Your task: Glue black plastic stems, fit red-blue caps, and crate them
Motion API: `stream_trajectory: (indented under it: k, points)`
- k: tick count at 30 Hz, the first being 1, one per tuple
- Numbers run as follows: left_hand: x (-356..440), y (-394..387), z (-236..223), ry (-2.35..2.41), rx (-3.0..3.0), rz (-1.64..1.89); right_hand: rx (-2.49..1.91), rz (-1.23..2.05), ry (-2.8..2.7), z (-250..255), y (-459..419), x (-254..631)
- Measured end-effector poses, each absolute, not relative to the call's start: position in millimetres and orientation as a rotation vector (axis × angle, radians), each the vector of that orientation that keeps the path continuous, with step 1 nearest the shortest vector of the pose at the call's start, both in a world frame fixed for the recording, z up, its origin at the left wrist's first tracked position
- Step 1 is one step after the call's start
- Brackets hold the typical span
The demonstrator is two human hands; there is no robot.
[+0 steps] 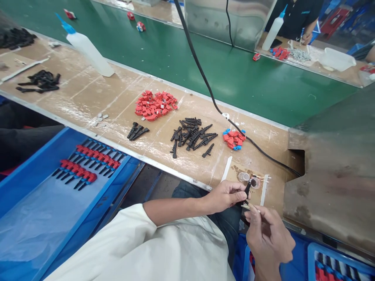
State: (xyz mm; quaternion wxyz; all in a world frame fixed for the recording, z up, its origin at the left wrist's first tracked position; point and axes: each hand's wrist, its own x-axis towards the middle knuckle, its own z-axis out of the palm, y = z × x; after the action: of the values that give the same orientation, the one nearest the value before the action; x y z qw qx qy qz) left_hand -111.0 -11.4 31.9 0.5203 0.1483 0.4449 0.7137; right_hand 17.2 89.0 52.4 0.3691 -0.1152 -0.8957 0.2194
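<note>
Your bench (96, 95) is running alongside a blue tray (29, 173) on your left, and it is carrying a black heap (193, 134) with a red heap (155, 105) farther left. At its near edge, your left hand (224, 197) and your right hand (271, 234) are working close together, the left gripping a black part (247, 190) near a clear cup (243, 176), the right pinching a thin stick (247, 207) close to the part's near end.

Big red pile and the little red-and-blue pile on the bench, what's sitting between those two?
A scattered pile of black parts lies between the red pile and the red-and-blue pile, as the head view shows.
</note>
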Motion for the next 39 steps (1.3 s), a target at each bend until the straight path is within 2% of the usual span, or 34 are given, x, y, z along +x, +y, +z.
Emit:
stream_trajectory:
  k: [4,8,11,19,25,31,34,37,39]
  points:
    - [-111.0,-12.8,26.7,0.995,0.271,1.72,-0.376,0.709,-2.209,47.2,86.7,13.8]
    - [-110.4,-12.2,24.3,0.98,0.171,1.712,-0.052,0.51,-2.289,52.1,87.2,13.2]
    - [-111.8,-12.6,27.5,0.894,0.058,1.697,0.047,0.488,-2.302,54.9,88.3,17.4]
    - [-112.3,-14.8,28.3,0.833,0.103,1.636,-0.312,0.81,-2.233,47.8,88.0,18.5]
    - [-113.4,-18.1,25.5,0.812,0.071,1.644,0.061,0.683,-2.314,54.9,88.9,11.8]
    - [-120.1,-20.2,23.1,0.565,-0.024,1.65,-0.488,1.356,-1.819,48.8,81.5,13.3]
    - [-121.4,-19.8,21.8,0.496,-0.043,1.623,-0.655,1.594,-1.536,52.6,81.9,9.2]
    - [-120.9,-19.6,19.2,0.458,-0.052,1.613,-0.763,1.71,-1.364,57.7,90.7,6.8]
    - [-120.6,-19.8,16.9,0.44,-0.051,1.614,-0.823,1.67,-1.293,59.2,99.3,6.0]
